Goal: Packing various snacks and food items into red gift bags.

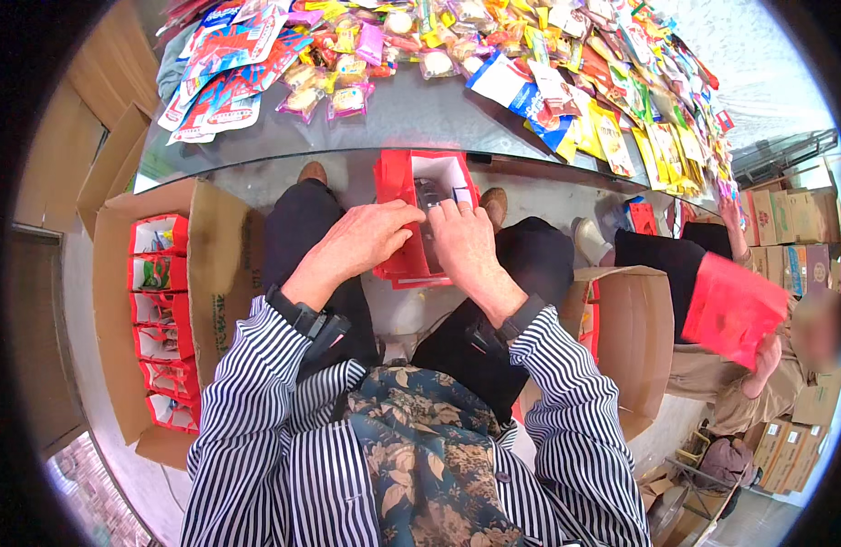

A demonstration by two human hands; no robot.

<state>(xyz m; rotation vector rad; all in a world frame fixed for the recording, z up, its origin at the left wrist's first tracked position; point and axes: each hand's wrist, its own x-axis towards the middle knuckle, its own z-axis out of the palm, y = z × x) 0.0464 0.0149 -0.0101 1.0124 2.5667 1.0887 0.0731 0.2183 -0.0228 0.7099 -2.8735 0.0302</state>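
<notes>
An upright red paper bag with a white inside stands between my knees, just off the glass table edge. My left hand grips its left rim, with the fingertips bent over the edge. My right hand reaches over the opening, its fingers curled at the inner side. Something dark and shiny shows in the bag between my hands, partly covered by the fingers. Whether the right fingers pinch it or only touch it is hidden.
Heaps of wrapped snacks cover the glass table. At left, a cardboard box holds several filled red bags. Another open carton stands by my right knee. At right, a co-worker holds a red bag.
</notes>
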